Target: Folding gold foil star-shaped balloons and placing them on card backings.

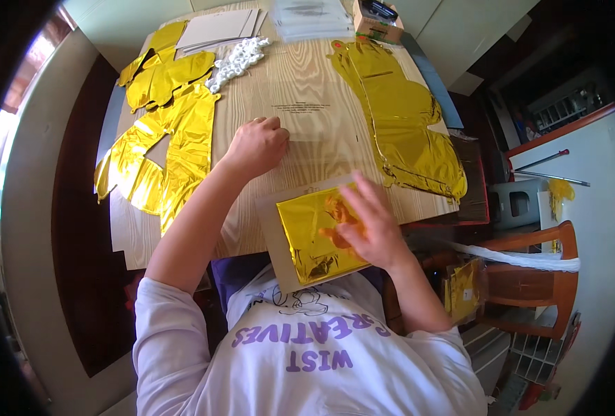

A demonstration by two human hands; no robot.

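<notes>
My left hand [259, 147] is closed, its fingers curled at the edge of a clear plastic bag [314, 125] lying on the table. The bag is hard to see against the wood grain and carries small dark print. My right hand [368, 225] has its fingers spread over a flat, folded gold foil balloon [307, 232]. The foil rests on a thin greyish card [277, 239] at the table's near edge, partly over my lap. The hand's orange reflection shows in the shiny foil.
Flat gold foil balloons lie left [189, 149] and right [408, 121] on the wooden table [245, 215]. Behind are a white string bundle [238, 62], stacked cards [220, 29], clear bags [311, 19] and a small box [377, 24]. A wooden chair [564, 277] stands right.
</notes>
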